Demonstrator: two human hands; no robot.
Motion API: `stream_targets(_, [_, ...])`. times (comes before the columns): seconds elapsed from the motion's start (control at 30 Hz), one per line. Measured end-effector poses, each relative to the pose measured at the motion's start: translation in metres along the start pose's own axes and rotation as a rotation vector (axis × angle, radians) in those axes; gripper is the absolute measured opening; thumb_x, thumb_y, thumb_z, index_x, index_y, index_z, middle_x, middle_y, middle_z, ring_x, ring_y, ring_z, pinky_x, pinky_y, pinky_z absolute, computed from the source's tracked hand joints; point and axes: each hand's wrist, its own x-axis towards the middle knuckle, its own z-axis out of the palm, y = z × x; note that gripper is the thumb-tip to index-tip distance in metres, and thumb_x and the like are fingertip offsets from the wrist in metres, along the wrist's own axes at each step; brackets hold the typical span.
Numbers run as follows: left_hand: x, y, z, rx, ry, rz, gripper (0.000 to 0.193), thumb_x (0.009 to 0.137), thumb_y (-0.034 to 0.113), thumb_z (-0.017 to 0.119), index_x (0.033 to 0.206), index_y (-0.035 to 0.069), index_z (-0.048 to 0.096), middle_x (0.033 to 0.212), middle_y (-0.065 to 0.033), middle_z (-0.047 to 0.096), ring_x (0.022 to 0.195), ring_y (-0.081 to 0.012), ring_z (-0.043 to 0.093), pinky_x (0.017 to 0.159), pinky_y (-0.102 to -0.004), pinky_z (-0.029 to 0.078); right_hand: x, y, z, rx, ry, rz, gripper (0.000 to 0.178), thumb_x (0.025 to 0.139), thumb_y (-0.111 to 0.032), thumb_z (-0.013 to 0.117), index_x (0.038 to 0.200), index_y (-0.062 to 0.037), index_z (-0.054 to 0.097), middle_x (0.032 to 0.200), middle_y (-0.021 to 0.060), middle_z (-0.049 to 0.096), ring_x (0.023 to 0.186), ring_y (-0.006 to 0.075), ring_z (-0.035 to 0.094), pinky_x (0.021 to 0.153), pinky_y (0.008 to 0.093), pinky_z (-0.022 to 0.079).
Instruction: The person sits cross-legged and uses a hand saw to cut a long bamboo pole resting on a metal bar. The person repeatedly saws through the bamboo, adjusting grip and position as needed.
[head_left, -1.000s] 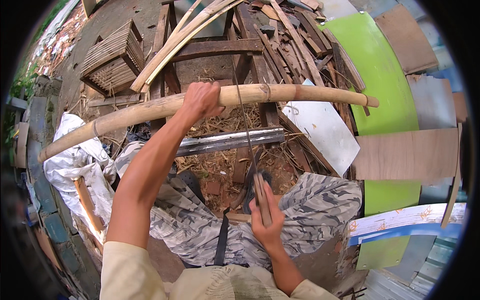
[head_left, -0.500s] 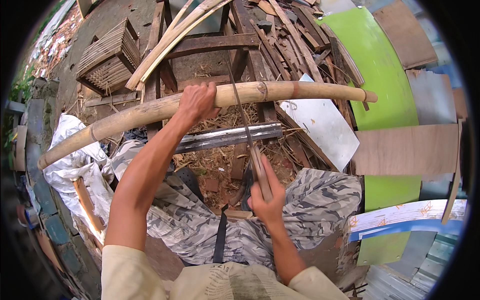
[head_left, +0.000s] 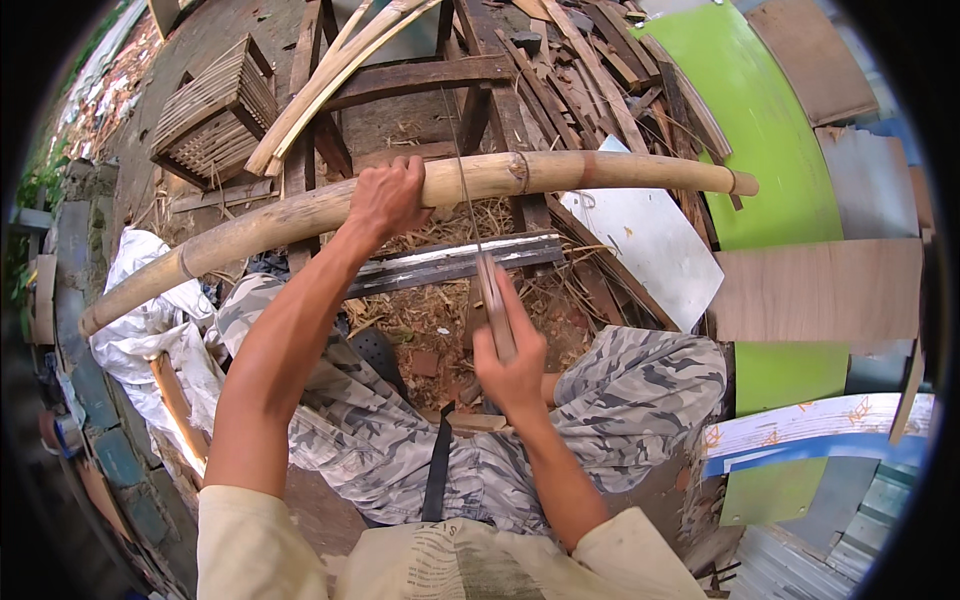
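Observation:
A long, slightly curved bamboo pole (head_left: 600, 172) stretches across the view, over a dark wooden frame. My left hand (head_left: 388, 197) is closed over the top of the pole near its middle. Just right of that hand, the thin blade of a handsaw (head_left: 495, 308) crosses the pole, seen almost edge-on, so its teeth cannot be made out. My right hand (head_left: 512, 368) is wrapped round the saw's wooden handle, nearer to my body than the pole. Any cut in the bamboo is too small to see.
Split bamboo strips (head_left: 335, 80) lean on the wooden frame (head_left: 420, 82). A slatted wooden crate (head_left: 212, 120) stands at the far left, white sacking (head_left: 150, 290) below the pole's left end. Scrap wood (head_left: 570, 80) and a green panel (head_left: 770, 150) lie to the right.
My right hand and the saw have moved forward and slightly left across the pole. My left hand keeps its grip on the bamboo.

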Motion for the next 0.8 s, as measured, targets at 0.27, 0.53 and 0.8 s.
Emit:
stream_targets(0.27, [-0.008, -0.002, 0.011, 0.079, 0.138, 0.075, 0.060, 0.068, 0.036, 0.085, 0.105, -0.002, 0.057, 0.091, -0.0197, 0.068, 0.078, -0.0335, 0.070, 0.065, -0.0426, 0.058, -0.108, -0.013, -0.040, 0.023, -0.064, 0.062, 0.063, 0.083, 0.004, 0.055, 0.146, 0.0055, 0.048, 0.133, 0.0272, 0.064, 0.101, 0.0205, 0.073, 0.080, 0.0261, 0.055])
stream_targets(0.53, [-0.003, 0.004, 0.005, 0.050, 0.053, 0.044, 0.067, 0.070, 0.042, 0.086, 0.109, -0.003, 0.057, 0.094, -0.0209, 0.069, 0.083, -0.0350, 0.071, 0.069, -0.0422, 0.059, -0.024, 0.001, -0.024, 0.097, 0.023, 0.148, 0.063, 0.083, 0.000, 0.059, 0.146, 0.0010, 0.052, 0.086, 0.0138, 0.072, 0.059, 0.0102, 0.060, 0.058, 0.0264, 0.051])
stream_targets(0.8, [-0.014, 0.005, 0.010, 0.021, 0.163, 0.056, 0.074, 0.076, 0.053, 0.080, 0.121, -0.002, 0.057, 0.103, -0.0212, 0.067, 0.091, -0.0368, 0.070, 0.077, -0.0466, 0.056, -0.056, 0.021, -0.034, 0.117, 0.052, 0.134, 0.062, 0.082, -0.001, 0.059, 0.144, 0.0044, 0.053, 0.085, 0.0101, 0.071, 0.060, 0.0084, 0.057, 0.057, 0.0244, 0.048])
